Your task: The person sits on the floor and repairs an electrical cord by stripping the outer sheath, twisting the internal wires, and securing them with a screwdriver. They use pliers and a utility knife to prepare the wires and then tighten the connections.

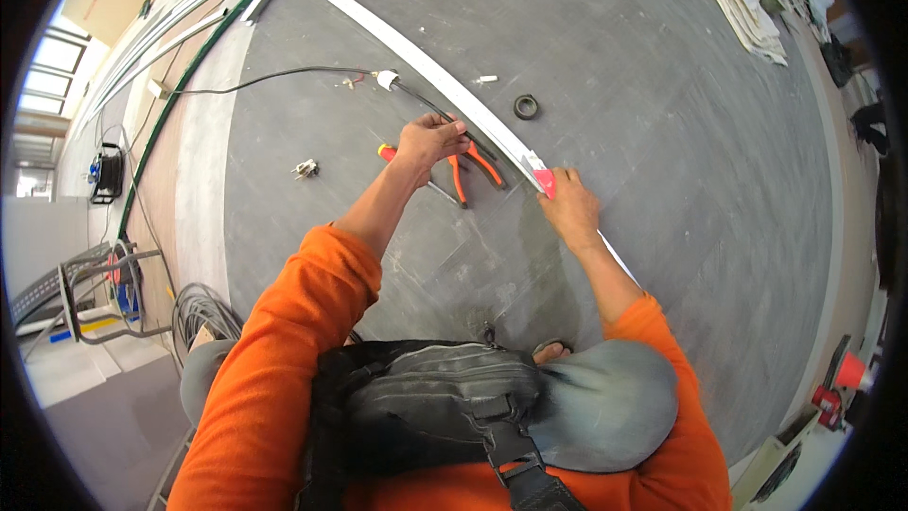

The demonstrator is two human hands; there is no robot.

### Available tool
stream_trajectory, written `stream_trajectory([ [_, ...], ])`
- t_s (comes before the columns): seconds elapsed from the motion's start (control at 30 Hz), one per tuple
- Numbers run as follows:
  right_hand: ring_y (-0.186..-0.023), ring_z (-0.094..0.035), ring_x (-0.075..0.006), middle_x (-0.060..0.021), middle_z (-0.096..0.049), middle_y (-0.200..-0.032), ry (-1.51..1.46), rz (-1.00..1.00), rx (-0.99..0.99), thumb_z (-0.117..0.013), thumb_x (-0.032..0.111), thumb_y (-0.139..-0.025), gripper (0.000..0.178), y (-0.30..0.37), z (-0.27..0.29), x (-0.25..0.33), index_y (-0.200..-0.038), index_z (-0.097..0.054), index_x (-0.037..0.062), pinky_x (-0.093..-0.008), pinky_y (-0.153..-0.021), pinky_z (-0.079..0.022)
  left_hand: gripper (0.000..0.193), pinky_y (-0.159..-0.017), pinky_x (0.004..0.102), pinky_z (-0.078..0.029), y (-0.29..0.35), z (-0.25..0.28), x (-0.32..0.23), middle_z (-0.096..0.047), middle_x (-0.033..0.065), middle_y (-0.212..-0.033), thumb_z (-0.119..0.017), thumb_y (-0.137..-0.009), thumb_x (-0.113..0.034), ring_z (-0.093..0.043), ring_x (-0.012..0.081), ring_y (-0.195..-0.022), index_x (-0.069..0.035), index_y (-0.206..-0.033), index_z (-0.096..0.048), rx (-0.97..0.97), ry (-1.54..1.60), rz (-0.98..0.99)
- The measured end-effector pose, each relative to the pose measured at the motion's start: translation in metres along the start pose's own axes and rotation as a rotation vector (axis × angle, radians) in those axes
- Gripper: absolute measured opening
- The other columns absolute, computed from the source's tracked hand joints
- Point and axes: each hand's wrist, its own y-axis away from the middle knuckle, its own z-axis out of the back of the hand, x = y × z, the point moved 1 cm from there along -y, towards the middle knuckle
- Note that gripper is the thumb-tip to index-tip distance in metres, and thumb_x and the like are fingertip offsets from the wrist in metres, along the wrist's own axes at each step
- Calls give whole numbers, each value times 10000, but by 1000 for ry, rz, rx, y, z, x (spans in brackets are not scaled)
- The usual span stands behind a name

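Your left hand [430,140] grips black cable [284,76] mid-frame | your right hand [570,208] clamps red cutter [544,180] on white trunking strip [426,71] | orange-handled pliers [478,170] between

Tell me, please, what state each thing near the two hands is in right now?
left hand: closed on the black cable, knuckles up.
right hand: pressing a red tool against the strip.
white strip: lying flat on the floor.
red tool: held, on the strip.
orange-handled pliers: on the floor, handles apart.
black cable: slack on the floor.
black ring: flat, untouched.
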Motion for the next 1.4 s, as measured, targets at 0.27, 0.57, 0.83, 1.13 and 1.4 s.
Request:
stream_trajectory([
  [0.27,-1097,-651,-438,-192,-644,-1235,-261,55,-103,-680,277,-973,357,26,3,-26,-1258,-603,76,-507,-890,-533,240,-766,353,-672,-38,-34,42,-701,167,-968,-767,-895,5,-752,271,-846,68,-1040,-587,-136,-119,46],
  [0.57,-967,-657,-512,-286,-682,-978,-76,97,247,-504,256,-1068,289,-12,33,6,-1208,-530,5,-579,-814,-505,243,-660,317,-664,-55,-35,42,-727,181,-894,-795,-852,25,-761,248,-748,27,-897,-557,-187,-307,48],
  [0.83,-924,-704,-473,-289,-704,-979,93,220,213,-491,166,-1049,197,-33,0,18,-1116,-530,-14,-559,-786,-551,244,-637,306,-655,-52,-42,40,-745,163,-881,-821,-837,12,-759,224,-743,23,-879,-581,-185,-355,37],
  [1.13,-907,-710,-473,-259,-718,-927,116,230,191,-498,135,-1032,178,-38,-4,24,-1119,-530,-16,-565,-778,-553,237,-623,305,-653,-55,-41,41,-744,165,-858,-827,-835,5,-760,223,-727,27,-884,-597,-183,-367,40],
  [1.4,-875,-709,-466,-258,-715,-906,81,213,183,-492,191,-1054,215,-36,-9,24,-1118,-525,-11,-558,-753,-548,229,-619,305,-654,-55,-41,43,-740,167,-858,-819,-834,22,-764,224,-742,34,-885,-596,-183,-346,12],
])
